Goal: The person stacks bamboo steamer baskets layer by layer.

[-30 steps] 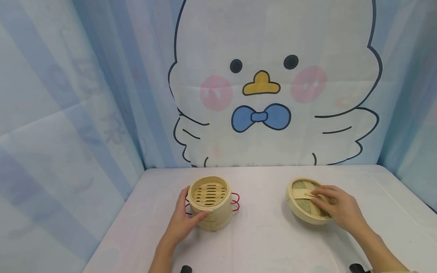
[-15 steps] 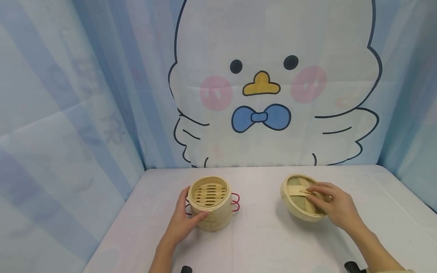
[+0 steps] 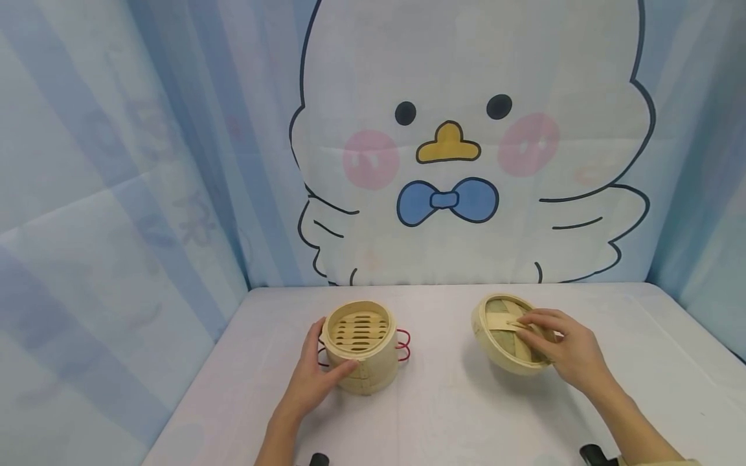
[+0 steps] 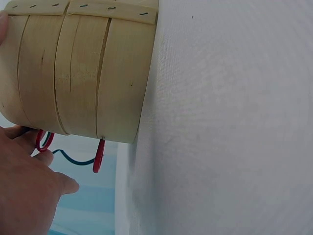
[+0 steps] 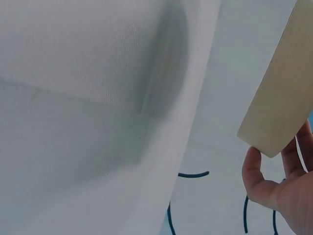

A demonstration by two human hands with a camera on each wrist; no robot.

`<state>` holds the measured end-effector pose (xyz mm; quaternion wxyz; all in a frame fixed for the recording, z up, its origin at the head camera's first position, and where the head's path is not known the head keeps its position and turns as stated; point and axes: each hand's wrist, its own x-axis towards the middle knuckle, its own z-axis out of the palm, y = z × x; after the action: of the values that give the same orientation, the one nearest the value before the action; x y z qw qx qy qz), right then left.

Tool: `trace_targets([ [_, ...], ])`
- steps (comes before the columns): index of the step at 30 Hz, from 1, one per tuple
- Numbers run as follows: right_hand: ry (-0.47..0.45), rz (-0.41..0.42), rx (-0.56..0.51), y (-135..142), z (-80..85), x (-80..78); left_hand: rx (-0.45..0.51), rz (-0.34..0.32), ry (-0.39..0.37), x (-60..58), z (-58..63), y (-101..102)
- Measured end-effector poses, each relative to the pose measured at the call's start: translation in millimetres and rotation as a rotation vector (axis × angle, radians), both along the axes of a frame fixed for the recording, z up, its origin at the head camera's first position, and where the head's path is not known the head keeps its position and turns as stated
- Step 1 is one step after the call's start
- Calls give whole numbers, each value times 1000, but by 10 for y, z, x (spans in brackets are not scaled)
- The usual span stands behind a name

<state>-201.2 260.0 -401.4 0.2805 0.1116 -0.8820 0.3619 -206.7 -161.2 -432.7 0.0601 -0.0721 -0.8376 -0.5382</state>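
Observation:
On the left of the table stands a bamboo steamer (image 3: 375,369) of stacked baskets, its slatted top uncovered. Red wire handles (image 4: 98,155) stick out from its sides. My left hand (image 3: 315,378) grips it from the left, with the thumb at the front and the fingers round the far side. Over to the right, my right hand (image 3: 577,353) pinches the small strap on top of the woven steamer lid (image 3: 500,340). The lid hangs tilted above the table, its shadow below it; in the right wrist view its plain rim shows edge-on above the fingers.
A white cloth covers the table (image 3: 431,414). Behind it hangs a curtain (image 3: 443,259) with a cartoon bird, and another pale blue curtain (image 3: 116,259) borders the left side. Dark wrist-camera ends (image 3: 593,454) show at the bottom.
My right hand has carried the lid leftward and slightly up and away from me, towards the steamer. The left hand and the steamer have stayed in place.

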Motion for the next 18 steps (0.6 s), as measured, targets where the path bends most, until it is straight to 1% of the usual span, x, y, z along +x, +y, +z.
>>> trace_targets([
  [3, -5, 3, -8, -28, 5, 1, -2, -7, 11, -3, -7, -9],
  [10, 6, 15, -35, -105, 42, -10, 4, 5, -1, 7, 8, 1],
  [18, -33, 22, -47, -216, 96, -18, -10, 5, 2, 17, 20, 3],
])
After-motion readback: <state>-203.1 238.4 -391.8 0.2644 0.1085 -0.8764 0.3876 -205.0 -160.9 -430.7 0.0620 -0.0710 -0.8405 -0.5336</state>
